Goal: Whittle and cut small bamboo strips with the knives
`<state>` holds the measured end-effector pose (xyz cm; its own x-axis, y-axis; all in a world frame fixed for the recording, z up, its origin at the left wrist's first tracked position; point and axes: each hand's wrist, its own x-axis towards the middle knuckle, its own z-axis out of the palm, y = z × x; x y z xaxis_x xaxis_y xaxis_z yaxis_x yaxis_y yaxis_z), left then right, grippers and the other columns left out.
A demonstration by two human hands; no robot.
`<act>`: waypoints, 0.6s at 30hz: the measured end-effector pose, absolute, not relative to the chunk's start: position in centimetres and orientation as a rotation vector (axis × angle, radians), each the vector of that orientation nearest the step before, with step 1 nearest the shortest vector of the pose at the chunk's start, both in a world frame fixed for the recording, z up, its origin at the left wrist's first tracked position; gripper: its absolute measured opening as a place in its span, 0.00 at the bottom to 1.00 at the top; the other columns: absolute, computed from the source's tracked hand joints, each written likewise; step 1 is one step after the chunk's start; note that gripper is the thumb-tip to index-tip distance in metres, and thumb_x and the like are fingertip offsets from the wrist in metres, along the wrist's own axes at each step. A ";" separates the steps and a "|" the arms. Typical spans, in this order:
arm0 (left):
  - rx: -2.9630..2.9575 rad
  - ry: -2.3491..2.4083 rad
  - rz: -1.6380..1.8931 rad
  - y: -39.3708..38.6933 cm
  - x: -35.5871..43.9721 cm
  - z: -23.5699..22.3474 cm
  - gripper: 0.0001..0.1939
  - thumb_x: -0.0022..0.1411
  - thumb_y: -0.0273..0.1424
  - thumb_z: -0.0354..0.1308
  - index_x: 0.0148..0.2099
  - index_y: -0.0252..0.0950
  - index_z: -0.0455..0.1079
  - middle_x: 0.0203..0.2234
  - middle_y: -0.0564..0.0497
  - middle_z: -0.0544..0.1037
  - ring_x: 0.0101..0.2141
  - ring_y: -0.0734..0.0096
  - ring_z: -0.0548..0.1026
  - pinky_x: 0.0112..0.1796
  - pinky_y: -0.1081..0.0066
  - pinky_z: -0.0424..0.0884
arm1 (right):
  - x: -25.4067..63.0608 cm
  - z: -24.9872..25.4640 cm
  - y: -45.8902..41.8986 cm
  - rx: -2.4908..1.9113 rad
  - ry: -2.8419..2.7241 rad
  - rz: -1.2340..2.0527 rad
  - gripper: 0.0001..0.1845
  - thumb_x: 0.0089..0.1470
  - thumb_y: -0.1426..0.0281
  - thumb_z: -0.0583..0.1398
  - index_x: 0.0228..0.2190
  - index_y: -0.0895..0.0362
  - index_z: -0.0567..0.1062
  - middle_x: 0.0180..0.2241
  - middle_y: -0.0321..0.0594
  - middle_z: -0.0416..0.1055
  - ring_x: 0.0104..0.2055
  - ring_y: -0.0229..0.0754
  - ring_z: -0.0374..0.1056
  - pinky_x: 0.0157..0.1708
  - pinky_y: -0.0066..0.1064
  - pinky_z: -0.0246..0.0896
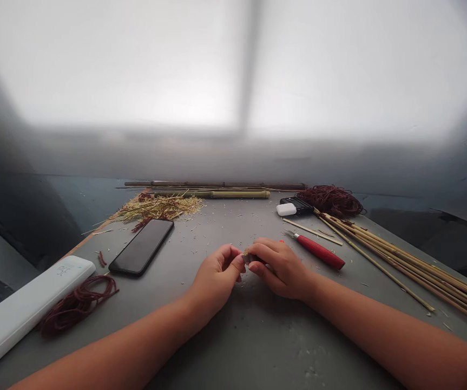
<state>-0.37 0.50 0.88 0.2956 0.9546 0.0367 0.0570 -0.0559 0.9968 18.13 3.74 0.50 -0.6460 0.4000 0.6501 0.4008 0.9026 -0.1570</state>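
Observation:
My left hand (218,273) and my right hand (282,269) meet over the middle of the table, fingertips almost touching. Between them is a small grey-brown piece (247,257), mostly covered by the fingers, so its kind cannot be made out. Thumb and index finger of the left hand pinch its left side. The fingers of the right hand are curled round its right side. Just right of the right hand lies a red-handled carving knife (320,251), its thin metal tip pointing up and left.
Left are a phone (142,247), a white power bank (34,303), a dark red cord coil (79,303) and straw-like shavings (162,208). Bamboo poles (233,194) lie at the back. Right are thin bamboo sticks (403,260), a dark red cord heap (333,200) and a white case (286,209).

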 end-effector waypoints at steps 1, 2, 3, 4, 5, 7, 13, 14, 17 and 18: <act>1.429 1.015 0.967 0.5 -0.4 1.0 0.17 0.58 0.47 0.57 0.31 0.39 0.63 0.23 0.57 0.65 0.27 0.71 0.64 0.32 0.70 0.62 | 18.2 0.5 3.7 -0.564 -2.340 0.005 0.21 0.70 0.58 0.45 0.34 0.56 0.69 0.26 0.38 0.67 0.27 0.40 0.60 0.28 0.29 0.56; 1.438 1.024 0.958 0.4 -0.4 1.1 0.16 0.58 0.46 0.57 0.31 0.39 0.62 0.22 0.57 0.65 0.27 0.71 0.63 0.32 0.71 0.62 | 18.2 0.4 3.7 -0.557 -2.340 0.016 0.22 0.70 0.57 0.45 0.33 0.56 0.69 0.26 0.38 0.67 0.27 0.40 0.60 0.28 0.29 0.56; 1.446 1.032 0.954 0.4 -0.4 1.1 0.15 0.58 0.45 0.57 0.31 0.39 0.62 0.22 0.57 0.64 0.27 0.71 0.63 0.31 0.71 0.61 | 18.2 0.4 3.7 -0.550 -2.339 0.027 0.22 0.70 0.57 0.45 0.33 0.56 0.69 0.26 0.38 0.67 0.27 0.39 0.60 0.28 0.29 0.56; 1.454 1.040 0.954 0.4 -0.4 1.2 0.15 0.59 0.44 0.57 0.31 0.39 0.62 0.21 0.57 0.64 0.27 0.71 0.63 0.31 0.71 0.61 | 18.3 0.4 3.7 -0.547 -2.341 0.038 0.22 0.70 0.56 0.45 0.33 0.56 0.69 0.26 0.38 0.67 0.27 0.39 0.60 0.28 0.29 0.55; 1.460 1.047 0.953 0.4 -0.4 1.2 0.14 0.59 0.43 0.57 0.31 0.39 0.63 0.21 0.57 0.63 0.27 0.71 0.63 0.31 0.71 0.61 | 18.3 0.4 3.7 -0.546 -2.346 0.049 0.23 0.70 0.56 0.45 0.33 0.56 0.68 0.26 0.38 0.67 0.27 0.39 0.60 0.28 0.29 0.55; 1.461 1.059 0.946 0.4 -0.4 1.3 0.13 0.60 0.42 0.57 0.30 0.39 0.63 0.21 0.57 0.63 0.26 0.71 0.62 0.31 0.71 0.61 | 18.4 0.4 3.7 -0.547 -2.356 0.068 0.23 0.70 0.55 0.44 0.32 0.56 0.68 0.26 0.38 0.67 0.27 0.39 0.60 0.28 0.29 0.55; 1.465 1.014 0.911 0.4 -0.3 1.1 0.10 0.60 0.38 0.56 0.31 0.39 0.62 0.22 0.58 0.63 0.26 0.72 0.61 0.31 0.72 0.60 | 18.3 0.4 3.6 -0.527 -2.361 0.063 0.25 0.70 0.53 0.43 0.30 0.55 0.66 0.23 0.35 0.63 0.24 0.38 0.56 0.26 0.29 0.51; 1.473 0.999 0.906 0.4 -0.4 1.1 0.10 0.61 0.38 0.55 0.31 0.39 0.63 0.22 0.58 0.63 0.26 0.72 0.60 0.31 0.72 0.60 | 18.3 0.5 3.6 -0.525 -2.361 0.063 0.25 0.69 0.53 0.44 0.29 0.55 0.66 0.23 0.35 0.62 0.24 0.38 0.55 0.25 0.29 0.50; 1.512 0.973 0.893 0.4 -0.4 1.0 0.09 0.61 0.37 0.55 0.32 0.39 0.63 0.23 0.58 0.62 0.27 0.72 0.60 0.32 0.72 0.59 | 18.3 0.4 3.5 -0.533 -2.352 0.060 0.25 0.69 0.53 0.44 0.27 0.54 0.64 0.22 0.33 0.60 0.22 0.37 0.53 0.24 0.29 0.48; 1.523 0.971 0.889 0.4 -0.5 1.0 0.09 0.62 0.37 0.55 0.32 0.39 0.63 0.23 0.58 0.62 0.27 0.72 0.60 0.32 0.72 0.59 | 18.3 0.4 3.5 -0.540 -2.350 0.055 0.25 0.69 0.53 0.44 0.27 0.54 0.64 0.21 0.33 0.59 0.22 0.37 0.52 0.24 0.29 0.47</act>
